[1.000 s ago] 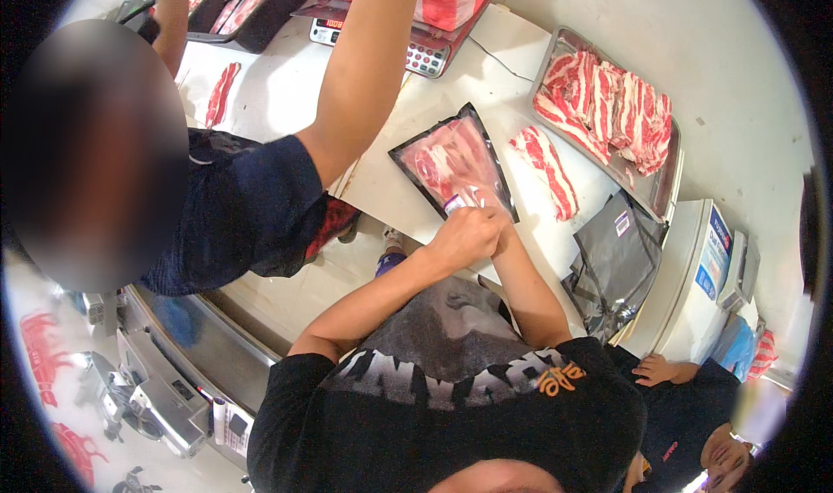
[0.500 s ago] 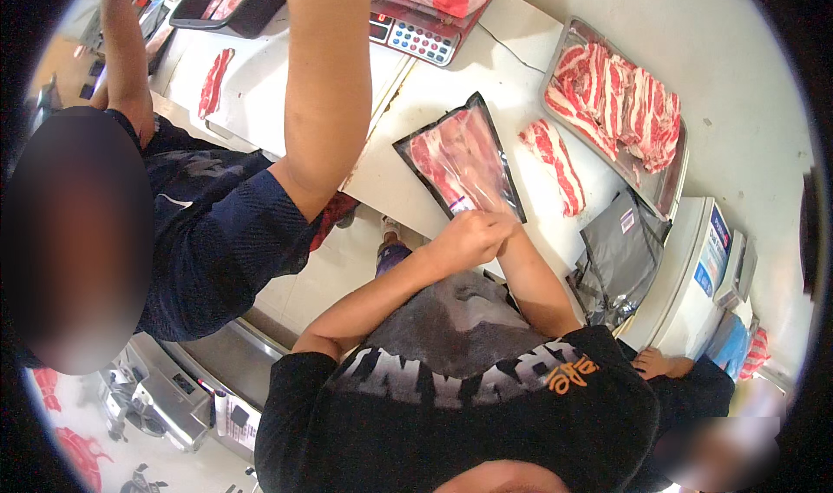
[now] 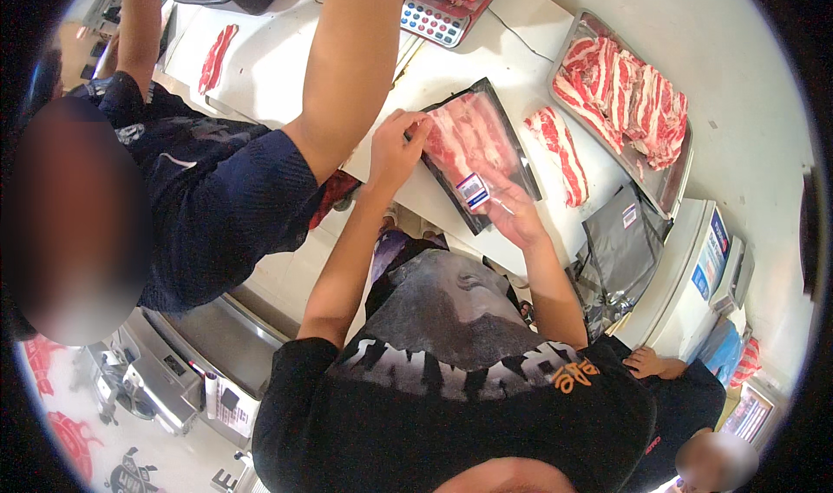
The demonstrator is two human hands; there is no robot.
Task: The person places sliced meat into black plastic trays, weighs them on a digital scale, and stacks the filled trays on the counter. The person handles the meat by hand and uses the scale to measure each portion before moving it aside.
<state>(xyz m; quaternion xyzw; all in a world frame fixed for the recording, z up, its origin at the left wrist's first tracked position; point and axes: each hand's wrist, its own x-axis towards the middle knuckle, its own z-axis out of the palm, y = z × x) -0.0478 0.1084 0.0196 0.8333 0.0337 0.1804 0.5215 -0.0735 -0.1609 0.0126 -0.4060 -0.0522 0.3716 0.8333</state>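
Note:
A flat plastic bag of sliced streaky meat [image 3: 460, 142], clear on top with black edges, lies tilted on the white worktop in front of me. My left hand [image 3: 401, 146] pinches the bag's left edge near its upper corner. At the near end my right hand [image 3: 519, 215] grips the clear film, palm turned up and fingertips next to a small white label [image 3: 473, 191]. Whether some right fingers are inside the bag cannot be made out. Just right of the bag lies a loose strip of meat [image 3: 560, 155].
A metal tray [image 3: 562, 81] of meat strips stands at the far right, near dark empty-looking bags [image 3: 620, 241] and a white machine [image 3: 677, 276]. A red scale [image 3: 438, 23] is beyond. A co-worker's arm [image 3: 347, 68] reaches across from the left; another person's hand [image 3: 646, 363] is at right.
My left hand has moved from beside my right hand up to the bag's left edge. The bag has turned slightly and shifted. The co-worker's arm has moved rightward.

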